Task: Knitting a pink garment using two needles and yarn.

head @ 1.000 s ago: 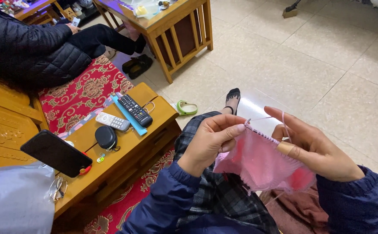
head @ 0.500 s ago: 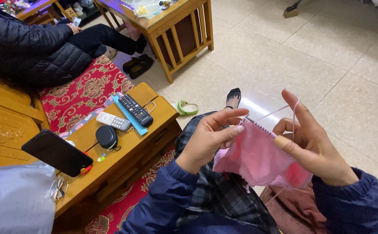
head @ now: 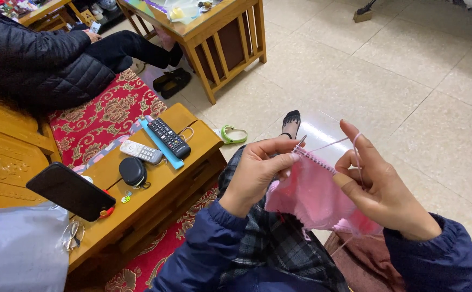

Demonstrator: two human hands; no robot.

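The left hand (head: pixel 257 173) pinches the top edge of a soft pink knitted panel (head: pixel 314 197) and a thin metal knitting needle (head: pixel 302 140) between thumb and fingertips, while the right hand (head: pixel 379 186) holds the panel's other end with its forefinger raised and a pale pink strand of yarn (head: pixel 356 154) looped over it. Compared with a second ago, that forefinger has lifted higher and the strand now runs tauter from the needle tip, which I take as the yarn being tensioned for another stitch. The panel hangs in front of the person's lap, over dark checked trousers (head: pixel 279 243), its row of stitches running as a long axis from upper left to lower right between the two hands; the needle tip pokes up and away toward the tiled floor (head: pixel 409 81). Beyond, to the left, a low wooden side table (head: pixel 192 157) carries a black remote control (head: pixel 169 138), a white remote control (head: pixel 140 152), a small round black pouch (head: pixel 133 171) and a black smartphone (head: pixel 69 191). Another person in a black quilted jacket (head: pixel 35 59) sits on the red patterned cushion (head: pixel 106 121).
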